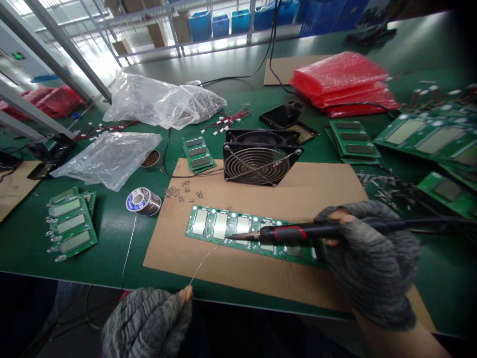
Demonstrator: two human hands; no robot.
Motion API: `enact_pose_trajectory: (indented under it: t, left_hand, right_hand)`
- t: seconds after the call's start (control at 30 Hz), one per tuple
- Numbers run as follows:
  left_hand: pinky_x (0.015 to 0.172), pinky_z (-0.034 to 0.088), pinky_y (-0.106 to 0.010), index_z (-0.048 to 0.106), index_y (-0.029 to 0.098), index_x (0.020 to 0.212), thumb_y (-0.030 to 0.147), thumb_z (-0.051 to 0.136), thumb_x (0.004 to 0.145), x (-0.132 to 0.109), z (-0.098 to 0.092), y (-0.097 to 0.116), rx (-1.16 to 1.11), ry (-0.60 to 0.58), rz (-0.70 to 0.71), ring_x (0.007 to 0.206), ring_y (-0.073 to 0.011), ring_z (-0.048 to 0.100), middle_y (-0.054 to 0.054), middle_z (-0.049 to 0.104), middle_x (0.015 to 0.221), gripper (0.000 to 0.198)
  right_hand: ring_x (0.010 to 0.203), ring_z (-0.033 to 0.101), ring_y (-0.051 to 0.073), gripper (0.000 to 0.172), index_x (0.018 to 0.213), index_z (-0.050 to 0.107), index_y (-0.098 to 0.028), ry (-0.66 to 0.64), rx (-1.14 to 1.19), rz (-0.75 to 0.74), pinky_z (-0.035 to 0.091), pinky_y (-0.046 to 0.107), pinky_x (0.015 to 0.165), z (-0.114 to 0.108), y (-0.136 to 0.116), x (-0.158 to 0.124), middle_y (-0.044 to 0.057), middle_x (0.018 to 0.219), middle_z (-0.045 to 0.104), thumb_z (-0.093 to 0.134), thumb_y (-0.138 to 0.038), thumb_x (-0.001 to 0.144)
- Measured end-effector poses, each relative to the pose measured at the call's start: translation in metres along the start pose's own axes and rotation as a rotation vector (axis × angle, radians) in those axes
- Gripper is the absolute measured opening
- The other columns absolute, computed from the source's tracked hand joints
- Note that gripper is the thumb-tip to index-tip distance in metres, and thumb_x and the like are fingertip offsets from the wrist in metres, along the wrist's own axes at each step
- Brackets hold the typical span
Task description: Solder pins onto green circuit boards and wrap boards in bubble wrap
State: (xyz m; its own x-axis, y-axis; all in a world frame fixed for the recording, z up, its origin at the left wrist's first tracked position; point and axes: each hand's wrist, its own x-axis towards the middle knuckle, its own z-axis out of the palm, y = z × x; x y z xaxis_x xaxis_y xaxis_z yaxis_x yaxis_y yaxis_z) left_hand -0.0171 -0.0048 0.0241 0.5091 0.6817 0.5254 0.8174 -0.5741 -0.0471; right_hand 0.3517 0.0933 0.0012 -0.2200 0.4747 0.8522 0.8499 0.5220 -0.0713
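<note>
A long green circuit board (pixel 220 224) with several pale rectangular displays lies on a brown cardboard sheet (pixel 175 256). My right hand (pixel 367 253), in a grey knitted glove with bare fingertips, grips a black soldering iron (pixel 290 232) with red marks. Its tip is over the board's front edge, near the second display from the left. At the bottom, my gloved left hand (pixel 149 320) pinches a thin solder wire (pixel 201 264), whose free end is just in front of the board. A solder spool (pixel 143 201) stands left of the cardboard.
Behind the board stands a black fan (pixel 261 164) with a wire grille. Small metal parts (pixel 182 190) lie at the cardboard's left. More boards (pixel 74 226) are stacked at the left and right. Plastic bags (pixel 160 102), an iron stand (pixel 285 114) and red bubble wrap (pixel 339 79) are farther back.
</note>
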Motion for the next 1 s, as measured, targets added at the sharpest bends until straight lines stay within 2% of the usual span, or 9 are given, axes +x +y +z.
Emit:
enact_pose_trajectory:
  t: [0.1,0.17,0.27,0.4,0.5,0.67,0.8,0.9,1.0]
  left_hand:
    - [0.081,0.054,-0.029,0.070,0.022,0.100,0.017,0.084,0.070,0.001,0.001,0.000,0.014,0.005,0.052,0.080,-0.0134,0.069,0.002,0.075,0.087,0.033]
    - [0.079,0.053,-0.030,0.070,0.020,0.096,0.013,0.086,0.065,0.002,0.003,0.002,0.005,0.045,0.025,0.078,-0.0142,0.068,0.001,0.075,0.084,0.036]
    - [0.077,0.053,-0.030,0.069,0.019,0.096,0.013,0.086,0.066,0.004,0.005,0.004,-0.013,0.044,-0.008,0.077,-0.0143,0.068,0.000,0.074,0.083,0.035]
    - [0.078,0.051,-0.029,0.069,0.019,0.093,0.015,0.087,0.065,0.007,0.007,0.004,0.013,0.051,0.018,0.077,-0.0138,0.066,0.001,0.074,0.081,0.033]
    - [0.076,0.051,-0.030,0.068,0.016,0.092,0.014,0.083,0.071,0.015,0.009,0.006,-0.045,0.062,-0.011,0.077,-0.0148,0.065,-0.002,0.073,0.081,0.026]
    - [0.075,0.047,-0.027,0.067,0.016,0.082,0.011,0.076,0.078,0.026,0.011,0.014,-0.058,0.159,-0.053,0.073,-0.0119,0.062,-0.001,0.070,0.074,0.011]
    - [0.078,0.048,-0.027,0.070,0.019,0.089,0.008,0.081,0.072,0.020,0.008,0.014,-0.071,0.106,-0.108,0.074,-0.0117,0.062,0.001,0.073,0.078,0.023]
    - [0.078,0.048,-0.028,0.070,0.018,0.094,0.010,0.083,0.069,0.013,0.004,0.009,-0.063,0.051,-0.043,0.076,-0.0126,0.064,0.000,0.074,0.081,0.029]
    - [0.080,0.048,-0.029,0.071,0.018,0.092,0.014,0.085,0.068,0.010,0.004,0.007,-0.022,0.045,0.003,0.079,-0.0136,0.065,0.001,0.075,0.081,0.028]
  right_hand:
    - [0.082,0.063,0.024,0.037,0.102,0.062,-0.016,-0.007,-0.017,0.002,0.051,0.035,0.066,0.000,0.000,0.001,0.009,0.094,0.064,0.068,0.001,0.071]
    - [0.082,0.064,0.024,0.036,0.101,0.062,-0.016,-0.006,-0.036,-0.022,0.050,0.035,0.066,0.000,0.000,0.001,0.008,0.092,0.064,0.068,0.001,0.071]
    - [0.080,0.063,0.023,0.034,0.100,0.062,-0.017,-0.002,-0.033,-0.028,0.049,0.035,0.064,0.001,0.001,0.000,0.008,0.092,0.064,0.067,0.001,0.073]
    - [0.080,0.062,0.023,0.033,0.101,0.063,-0.017,0.010,-0.019,-0.023,0.049,0.034,0.064,0.001,0.001,-0.001,0.009,0.094,0.064,0.068,0.000,0.073]
    - [0.082,0.062,0.023,0.035,0.101,0.062,-0.017,0.006,-0.028,-0.001,0.049,0.034,0.066,0.001,-0.002,-0.001,0.008,0.096,0.064,0.067,0.001,0.072]
    - [0.083,0.062,0.022,0.036,0.103,0.062,-0.019,-0.023,-0.045,0.041,0.049,0.034,0.068,-0.001,-0.004,0.000,0.007,0.096,0.063,0.066,0.002,0.074]
    - [0.084,0.062,0.023,0.035,0.102,0.059,-0.019,-0.004,-0.018,0.076,0.050,0.034,0.068,-0.002,-0.003,-0.002,0.007,0.096,0.062,0.067,0.000,0.074]
    - [0.088,0.063,0.025,0.037,0.102,0.058,-0.020,-0.002,0.017,0.105,0.050,0.038,0.072,-0.003,-0.003,-0.004,0.007,0.096,0.062,0.067,0.001,0.073]
    - [0.088,0.063,0.026,0.037,0.102,0.059,-0.019,-0.014,0.017,0.052,0.051,0.039,0.072,-0.002,-0.003,-0.003,0.009,0.097,0.063,0.066,0.002,0.073]
